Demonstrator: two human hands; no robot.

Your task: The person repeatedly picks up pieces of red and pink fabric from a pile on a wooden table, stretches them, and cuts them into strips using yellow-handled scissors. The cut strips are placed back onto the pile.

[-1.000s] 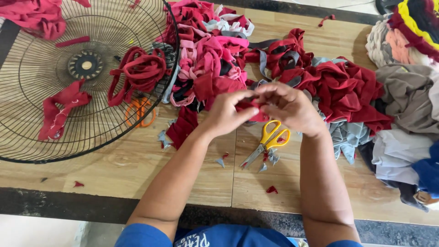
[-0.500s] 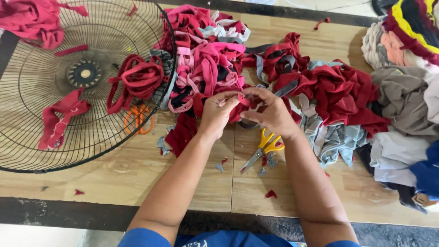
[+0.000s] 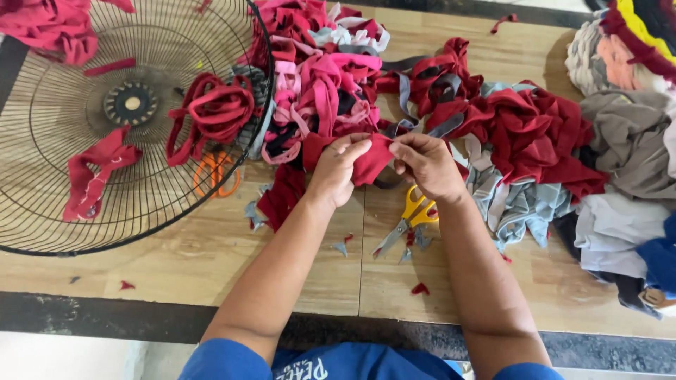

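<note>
Both hands meet over the middle of the wooden desk (image 3: 211,260), each pinching the same red fabric scrap (image 3: 371,163). The left hand (image 3: 336,169) grips its left edge between thumb and curled fingers; the right hand (image 3: 427,165) pinches the right edge, fingers bent inward. The scrap is held taut between them, just above the desk surface.

Taking the yellow-handled scissors (image 3: 410,218) as landmark: they lie flat on the desk directly below the right hand, blades shut and pointing down-left, touching neither hand. Around the blades sit small grey and red offcuts (image 3: 420,288). Up-left of the scissors, beyond the left hand, is a tangle of pink and red strips (image 3: 324,98). Up-right of the scissors lies a heap of dark red cloth (image 3: 535,134), with a crumpled grey-blue piece (image 3: 514,204) just right of them. Further right of the scissors is a pile of beige, white and grey garments (image 3: 627,155), reaching the desk's edge.

Well left of the scissors rests a round black wire fan guard (image 3: 42,176), lying flat, with 1 bundle of red loops (image 3: 211,112) on its right rim and a loose red strip (image 3: 95,176) inside. A pair of orange-handled scissors (image 3: 217,174) shows through the wires at the guard's lower right rim. Below the yellow-handled scissors, the person's blue sleeves (image 3: 225,360) show at the frame bottom.
</note>
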